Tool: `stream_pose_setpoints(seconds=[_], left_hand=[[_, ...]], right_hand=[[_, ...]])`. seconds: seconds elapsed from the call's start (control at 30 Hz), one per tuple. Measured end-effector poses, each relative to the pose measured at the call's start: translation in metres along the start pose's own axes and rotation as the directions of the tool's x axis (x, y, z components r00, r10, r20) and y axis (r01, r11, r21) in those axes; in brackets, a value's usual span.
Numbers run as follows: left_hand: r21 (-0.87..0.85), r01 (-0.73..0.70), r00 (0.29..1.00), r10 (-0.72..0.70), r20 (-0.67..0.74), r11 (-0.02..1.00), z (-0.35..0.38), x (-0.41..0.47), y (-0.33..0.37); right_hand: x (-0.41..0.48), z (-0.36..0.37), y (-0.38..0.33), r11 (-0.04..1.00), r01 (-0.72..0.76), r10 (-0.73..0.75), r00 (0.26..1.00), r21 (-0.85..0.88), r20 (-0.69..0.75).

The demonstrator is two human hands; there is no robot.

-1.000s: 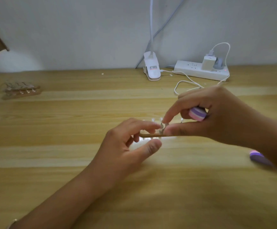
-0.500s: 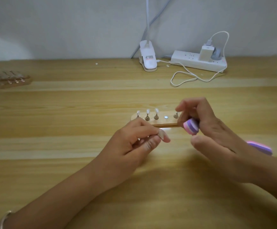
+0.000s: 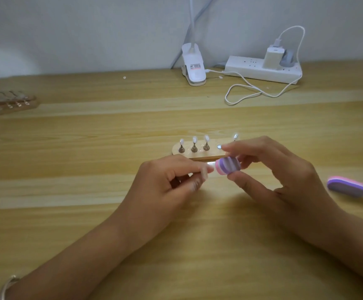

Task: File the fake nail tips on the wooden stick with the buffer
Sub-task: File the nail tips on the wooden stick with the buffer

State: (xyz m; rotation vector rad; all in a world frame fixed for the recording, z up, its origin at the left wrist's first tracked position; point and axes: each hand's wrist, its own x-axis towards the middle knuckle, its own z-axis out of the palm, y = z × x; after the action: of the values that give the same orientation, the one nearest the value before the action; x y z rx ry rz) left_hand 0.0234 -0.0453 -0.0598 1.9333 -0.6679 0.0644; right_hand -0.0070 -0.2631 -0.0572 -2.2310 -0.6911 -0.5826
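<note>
A flat, round-ended wooden stick (image 3: pixel 197 156) lies on the pale wood-grain desk (image 3: pixel 89 213), long side toward the person. Small clear fake nail tips (image 3: pixel 194 139) stand upright on little metal pegs along it. Three stand in a row on its left half and a fourth at its right end, with a shiny bare spot (image 3: pixel 219 146) between the third and the fourth.

The right hand (image 3: pixel 273 169) covers the right end of the stick and holds a thick oval buffer (image 3: pixel 228 165), striped pink and purple, between thumb and curled fingers. The buffer is just in front of the stick, apart from the tips.

The left hand (image 3: pixel 167 182) is just in front of the stick, fingers curled in, thumb and forefinger tips pressed together beside the buffer's left end. Whether they pinch anything I cannot tell.

Well to the right of the stick a second pink-and-purple oval buffer block (image 3: pixel 347 186) lies flat on the desk. Far behind the stick, against the wall, sit a white lamp clip (image 3: pixel 193 70) and a white power strip (image 3: pixel 247 68) with a white charger (image 3: pixel 272 58) plugged in — its white cable (image 3: pixel 252 92) loops over the desk. Far left of the stick is another wooden holder (image 3: pixel 9 103), blurred.
</note>
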Motion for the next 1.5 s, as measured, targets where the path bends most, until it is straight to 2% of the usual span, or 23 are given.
stream_pose_setpoints(seconds=[0.23, 0.37, 0.5, 0.63, 0.8, 0.9, 1.07, 1.2, 1.37, 1.5], left_hand=[[0.026, -0.011, 0.999, 0.01, 0.052, 1.0, 0.0, 0.002, 0.001], [0.018, 0.004, 0.999, -0.004, 0.045, 1.0, 0.0, 0.001, 0.0], [0.019, -0.016, 0.998, 0.015, 0.054, 1.0, 0.0, 0.002, 0.001], [0.02, 0.008, 0.999, -0.008, 0.042, 1.0, 0.001, 0.003, -0.001], [0.013, -0.004, 0.999, 0.004, 0.043, 1.0, 0.0, 0.002, -0.001], [0.025, 0.006, 0.999, -0.007, 0.037, 1.0, 0.002, 0.002, -0.001], [0.038, -0.008, 0.999, 0.006, 0.039, 0.999, 0.0, 0.002, -0.002], [0.042, -0.001, 0.999, 0.0, 0.033, 0.999, 0.001, 0.002, -0.002], [0.029, -0.022, 0.999, 0.021, 0.04, 0.999, 0.0, 0.003, -0.004], [0.02, -0.019, 0.999, 0.018, 0.031, 1.0, 0.001, 0.003, -0.004]], right_hand=[[0.002, 0.008, -0.004, 0.988, 0.136, -0.135, 0.991, -0.074, 0.014], [0.002, 0.005, -0.001, 0.99, 0.113, -0.114, 0.994, -0.085, 0.0], [0.001, 0.011, -0.004, 0.976, 0.194, -0.191, 0.981, -0.094, 0.045], [0.003, 0.005, 0.002, 0.988, 0.127, -0.124, 0.992, -0.093, 0.033], [0.002, 0.009, -0.002, 0.981, 0.173, -0.167, 0.984, -0.089, 0.064], [0.003, 0.001, 0.002, 0.989, 0.104, -0.099, 0.994, -0.107, 0.052], [0.001, 0.008, -0.004, 0.982, 0.173, -0.166, 0.982, -0.078, 0.089], [0.003, 0.001, 0.003, 0.987, 0.108, -0.101, 0.993, -0.123, 0.059], [0.002, 0.006, -0.002, 0.979, 0.182, -0.174, 0.981, -0.093, 0.086], [0.003, 0.0, 0.002, 0.988, 0.112, -0.107, 0.993, -0.107, 0.052]])
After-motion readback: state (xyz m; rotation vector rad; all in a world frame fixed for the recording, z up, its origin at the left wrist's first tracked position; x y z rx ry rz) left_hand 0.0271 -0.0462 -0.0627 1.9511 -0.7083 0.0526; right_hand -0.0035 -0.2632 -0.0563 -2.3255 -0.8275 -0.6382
